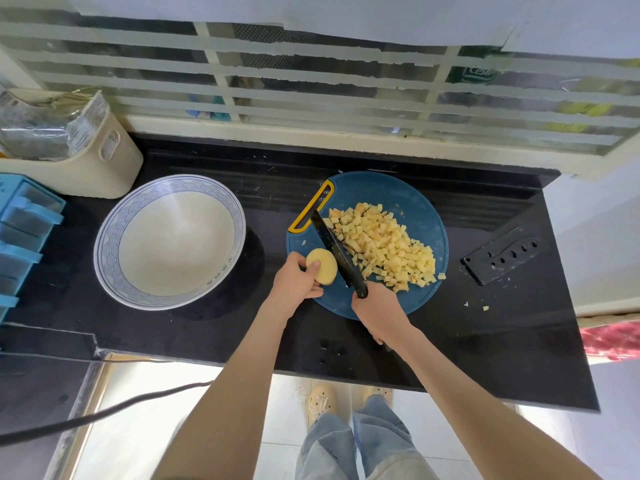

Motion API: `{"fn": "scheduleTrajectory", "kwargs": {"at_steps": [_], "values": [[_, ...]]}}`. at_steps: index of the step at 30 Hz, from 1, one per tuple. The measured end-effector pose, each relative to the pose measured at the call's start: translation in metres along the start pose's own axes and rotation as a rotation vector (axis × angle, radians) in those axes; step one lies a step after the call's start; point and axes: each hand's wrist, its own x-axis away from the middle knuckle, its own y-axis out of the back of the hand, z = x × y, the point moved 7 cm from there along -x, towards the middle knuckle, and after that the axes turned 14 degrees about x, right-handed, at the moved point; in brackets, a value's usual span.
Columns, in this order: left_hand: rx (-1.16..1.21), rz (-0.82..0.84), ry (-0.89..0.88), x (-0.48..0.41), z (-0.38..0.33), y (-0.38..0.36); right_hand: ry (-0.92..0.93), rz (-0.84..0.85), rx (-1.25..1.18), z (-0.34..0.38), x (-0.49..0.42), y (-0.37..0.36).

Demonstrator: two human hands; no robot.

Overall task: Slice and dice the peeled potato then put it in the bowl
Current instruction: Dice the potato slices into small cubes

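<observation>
Now | left hand (294, 278) grips potato piece (323, 266) at left edge of cutting board (381, 188) | right hand (377, 313) grips knife (332, 244) | tuck your fingertips, slice evenly

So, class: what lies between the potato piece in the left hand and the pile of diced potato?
The black knife, blade slanting across the blue cutting board beside the potato piece; the right hand grips its handle. The head view shows it.

The bowl (169, 241) sits left of the cutting board (391, 192), sheath (504, 255) right.
</observation>
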Motion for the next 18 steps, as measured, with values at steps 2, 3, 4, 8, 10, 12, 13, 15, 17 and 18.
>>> {"fn": "scheduleTrajectory", "kwargs": {"at_steps": [2, 3, 4, 8, 10, 12, 13, 15, 17, 18], "values": [[-0.050, 0.018, -0.009, -0.001, -0.001, -0.001, 0.001, 0.000, 0.004, 0.000, 0.001, -0.001], [-0.074, 0.019, -0.011, -0.001, -0.002, -0.002, 0.003, -0.009, 0.007, 0.001, 0.002, 0.000], [-0.091, 0.014, -0.012, -0.001, -0.002, -0.002, 0.004, -0.027, 0.007, 0.001, 0.003, 0.001], [-0.148, -0.016, 0.017, -0.003, -0.005, -0.004, -0.023, -0.126, -0.050, 0.003, 0.005, 0.006], [-0.153, -0.025, 0.029, -0.004, -0.006, -0.005, -0.009, -0.137, -0.016, 0.009, 0.008, 0.007], [-0.145, -0.032, 0.026, -0.004, -0.006, -0.005, 0.003, -0.131, 0.025, 0.014, 0.010, 0.006], [-0.142, -0.034, 0.025, -0.004, -0.005, -0.005, 0.001, -0.125, 0.034, 0.016, 0.010, 0.005], [-0.128, -0.032, 0.022, -0.006, -0.004, -0.004, -0.004, -0.116, 0.044, 0.017, 0.011, 0.002], [-0.112, -0.024, 0.010, -0.007, -0.004, -0.003, -0.009, -0.116, 0.054, 0.016, 0.012, -0.001], [-0.110, -0.019, 0.007, -0.008, -0.004, -0.003, -0.018, -0.117, 0.061, 0.016, 0.013, -0.003]]}}
